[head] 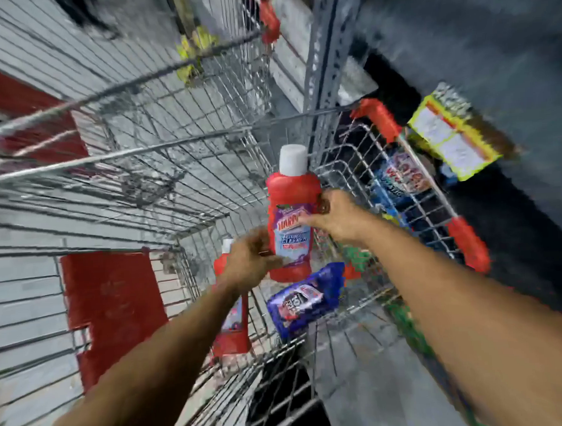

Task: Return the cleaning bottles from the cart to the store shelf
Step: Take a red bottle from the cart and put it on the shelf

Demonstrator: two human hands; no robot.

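Above the wire cart [352, 163], the left hand [249, 260] and right hand [337, 216] had their fingers [306, 223] clamped on an upright red bottle [292, 212], its blurred label reading roughly "CLEANER".

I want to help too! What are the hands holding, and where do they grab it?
Both hands hold one red bottle: left hand low on its side, right hand around its middle.

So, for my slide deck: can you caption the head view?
Both hands, left hand and right hand, lift a red bottle above the wire cart; another bottle remains inside.
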